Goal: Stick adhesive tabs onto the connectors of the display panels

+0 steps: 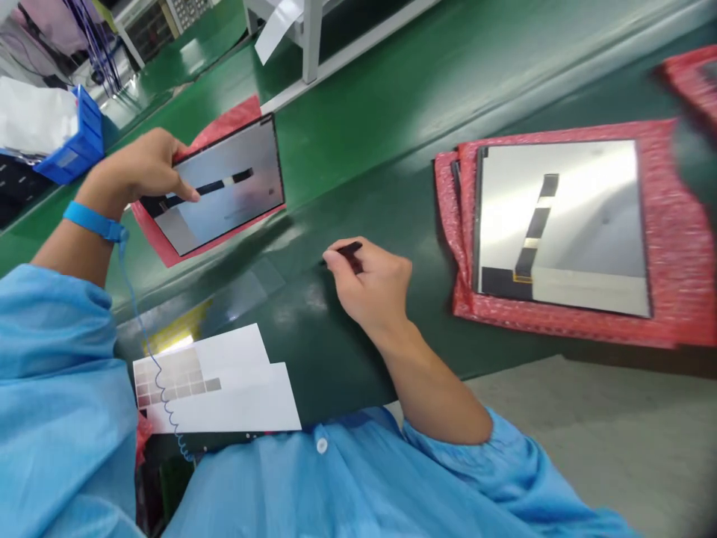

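Observation:
My left hand (pixel 160 170) grips the left edge of a flat display panel (pixel 235 217), thumb over its silvery face and dark strip. Beneath that panel lies a red bubble-wrap sheet (pixel 162 243). Around a thin black tool (pixel 350 249), perhaps a pen or tweezers, the fingers of my right hand (pixel 373 280) are pinched, over the dark green mat. A second silvery panel (pixel 588 232) with a dark ribbon strip rests on red bubble wrap (pixel 680 246) to the right.
White sheets (pixel 240 396) with sticker squares lie near my body, beside a clear film and yellow piece (pixel 182 329). A blue bin (pixel 84 142) stands at far left. A pale metal frame (pixel 311 45) rises at the back. More red wrap shows at the right edge.

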### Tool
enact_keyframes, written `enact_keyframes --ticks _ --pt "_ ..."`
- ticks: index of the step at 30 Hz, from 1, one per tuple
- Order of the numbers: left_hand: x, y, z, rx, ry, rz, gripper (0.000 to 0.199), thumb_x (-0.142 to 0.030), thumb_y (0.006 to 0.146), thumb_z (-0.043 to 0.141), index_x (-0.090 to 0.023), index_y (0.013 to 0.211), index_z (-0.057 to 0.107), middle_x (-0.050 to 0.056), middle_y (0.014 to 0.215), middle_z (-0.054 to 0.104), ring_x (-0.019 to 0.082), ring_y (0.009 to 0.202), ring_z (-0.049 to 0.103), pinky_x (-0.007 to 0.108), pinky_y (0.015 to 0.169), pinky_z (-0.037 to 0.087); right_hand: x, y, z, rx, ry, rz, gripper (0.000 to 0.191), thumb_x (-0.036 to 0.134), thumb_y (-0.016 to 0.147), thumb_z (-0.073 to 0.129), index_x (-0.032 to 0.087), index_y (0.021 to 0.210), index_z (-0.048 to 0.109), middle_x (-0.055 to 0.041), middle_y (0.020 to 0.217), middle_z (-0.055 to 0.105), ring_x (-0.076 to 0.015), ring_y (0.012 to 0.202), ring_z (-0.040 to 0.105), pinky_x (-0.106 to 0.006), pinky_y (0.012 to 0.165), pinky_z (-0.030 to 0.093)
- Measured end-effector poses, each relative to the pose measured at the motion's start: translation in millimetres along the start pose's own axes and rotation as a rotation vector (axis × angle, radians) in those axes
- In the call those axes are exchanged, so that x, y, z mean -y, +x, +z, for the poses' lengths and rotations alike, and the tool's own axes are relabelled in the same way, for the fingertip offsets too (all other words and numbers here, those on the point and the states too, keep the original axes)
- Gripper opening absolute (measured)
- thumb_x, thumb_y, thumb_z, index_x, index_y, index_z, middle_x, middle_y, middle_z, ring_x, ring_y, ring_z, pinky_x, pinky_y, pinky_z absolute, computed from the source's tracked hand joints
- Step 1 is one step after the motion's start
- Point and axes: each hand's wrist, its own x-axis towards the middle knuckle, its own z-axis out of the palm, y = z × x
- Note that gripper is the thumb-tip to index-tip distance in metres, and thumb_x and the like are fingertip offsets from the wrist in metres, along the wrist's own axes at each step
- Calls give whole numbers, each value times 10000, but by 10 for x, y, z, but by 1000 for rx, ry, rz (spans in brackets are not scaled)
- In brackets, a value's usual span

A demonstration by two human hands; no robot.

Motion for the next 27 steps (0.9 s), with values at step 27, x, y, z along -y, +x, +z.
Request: enact_keyframes --ticks 27 --pt "1145 -2513 1830 -18 -251 -112 124 -236 966 654 -240 1044 750 80 954 780 307 936 735 439 904 530 408 15 907 516 425 193 173 281 890 831 224 933 673 -22 856 788 -188 740 795 -286 618 677"
